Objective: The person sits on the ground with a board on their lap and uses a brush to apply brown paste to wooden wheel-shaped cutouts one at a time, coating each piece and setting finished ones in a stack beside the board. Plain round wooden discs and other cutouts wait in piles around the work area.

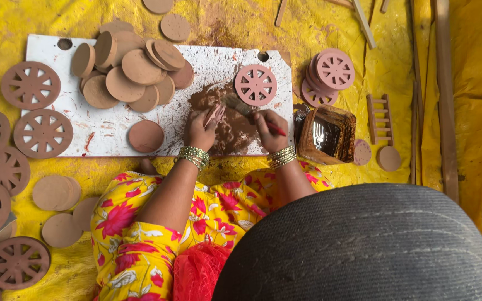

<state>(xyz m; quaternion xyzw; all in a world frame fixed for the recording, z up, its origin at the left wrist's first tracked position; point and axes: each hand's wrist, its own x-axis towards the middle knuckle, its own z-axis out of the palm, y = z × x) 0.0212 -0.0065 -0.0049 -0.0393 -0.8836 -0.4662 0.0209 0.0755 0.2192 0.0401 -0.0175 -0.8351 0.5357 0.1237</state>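
My left hand (199, 129) holds a small pinkish-brown clay piece (215, 114) over the paint-smeared part of a white board (213, 61). My right hand (270, 128) grips a red-handled paintbrush (241, 106), its bristles touching the clay piece. Both wrists wear gold bangles. A pink spoked wheel (256, 85) lies on the board just above my hands. To the right of my right hand stands a square brown container of dark paint (326, 134).
Plain brown discs (132, 69) are piled on the board's left half. Brown spoked wheels (29, 85) lie on yellow cloth at the left. Stacked pink wheels (330, 72), a small ladder (379, 118) and wooden strips (442, 95) sit at the right.
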